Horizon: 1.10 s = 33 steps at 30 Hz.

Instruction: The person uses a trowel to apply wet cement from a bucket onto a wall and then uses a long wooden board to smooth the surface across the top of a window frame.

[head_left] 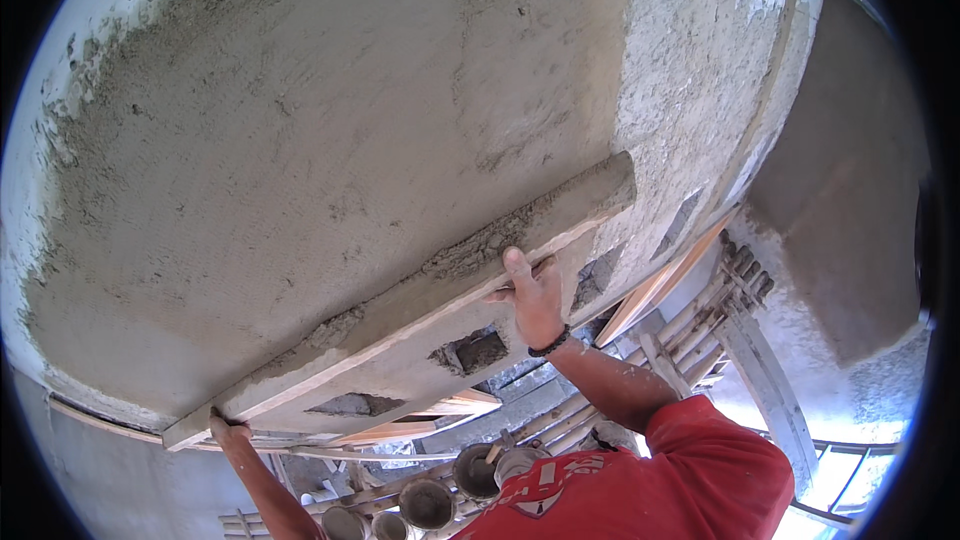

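A long straight wooden screed board (400, 326) lies slantwise against a grey plastered wall (330, 140), its right end higher in view. Near the board's lower left end, my left hand (230, 430) grips the edge, with the fingers partly hidden. My right hand (536, 298) holds the board right of its middle, thumb up along the front edge and fingers curled beneath. Wet mortar (475, 248) sits in a lumpy strip along the top of the board, where it meets the wall. Above it the plaster is mostly even, with small pits and a ragged border at the left.
Below the board the wall has rough recesses (478, 351). Several mortar buckets (427, 504) stand under me beside scaffold poles (570, 418). A wooden plank (765, 380) slants at the right, near a side wall (850, 210). Orange-brown wooden frames (660, 285) show below the wall.
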Each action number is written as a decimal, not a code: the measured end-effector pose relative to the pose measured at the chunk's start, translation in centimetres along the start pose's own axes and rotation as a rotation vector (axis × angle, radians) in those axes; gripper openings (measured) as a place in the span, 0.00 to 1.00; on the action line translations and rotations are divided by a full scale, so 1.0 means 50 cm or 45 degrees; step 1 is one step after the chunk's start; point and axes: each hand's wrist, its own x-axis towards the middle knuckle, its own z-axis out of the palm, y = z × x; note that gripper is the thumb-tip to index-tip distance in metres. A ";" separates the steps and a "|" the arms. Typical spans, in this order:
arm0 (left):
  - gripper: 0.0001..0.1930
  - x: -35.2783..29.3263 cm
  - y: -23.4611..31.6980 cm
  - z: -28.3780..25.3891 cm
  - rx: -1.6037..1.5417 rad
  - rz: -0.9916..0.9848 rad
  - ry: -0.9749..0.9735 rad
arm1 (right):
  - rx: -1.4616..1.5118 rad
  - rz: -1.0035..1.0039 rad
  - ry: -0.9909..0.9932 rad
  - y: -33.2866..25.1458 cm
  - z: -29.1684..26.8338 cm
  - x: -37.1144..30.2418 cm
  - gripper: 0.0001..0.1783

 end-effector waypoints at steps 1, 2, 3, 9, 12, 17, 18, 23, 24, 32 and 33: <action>0.17 0.000 0.002 0.004 -0.022 0.012 -0.024 | -0.030 -0.012 -0.008 -0.002 0.010 0.002 0.24; 0.17 -0.002 0.004 0.004 -0.045 0.023 -0.049 | -0.012 -0.103 0.021 -0.014 0.015 0.009 0.23; 0.18 -0.014 0.000 0.002 -0.065 0.026 -0.069 | -0.061 -0.152 -0.018 -0.031 0.013 0.024 0.23; 0.16 -0.239 0.033 0.124 -0.136 0.036 -0.190 | -0.058 -0.406 -0.081 -0.228 0.002 0.144 0.20; 0.17 -0.330 0.059 0.148 -0.225 0.037 -0.436 | -0.042 -0.427 -0.141 -0.308 -0.002 0.188 0.21; 0.16 -0.363 0.053 0.176 -0.293 -0.079 -0.657 | -0.144 -0.345 -0.081 -0.370 -0.020 0.212 0.22; 0.16 -0.361 0.053 0.174 -0.285 -0.084 -0.655 | -0.114 -0.342 -0.138 -0.373 -0.022 0.213 0.23; 0.16 -0.295 0.074 0.151 -0.232 -0.056 -0.560 | -0.026 -0.295 -0.088 -0.325 0.013 0.161 0.21; 0.16 -0.262 0.088 0.133 -0.227 -0.023 -0.474 | -0.006 -0.249 -0.107 -0.300 0.022 0.144 0.21; 0.16 -0.074 0.116 0.061 -0.122 0.086 -0.124 | -0.054 -0.034 -0.169 -0.137 0.045 0.049 0.21; 0.16 -0.073 0.114 0.063 -0.124 0.083 -0.126 | -0.073 -0.050 -0.178 -0.150 0.044 0.060 0.21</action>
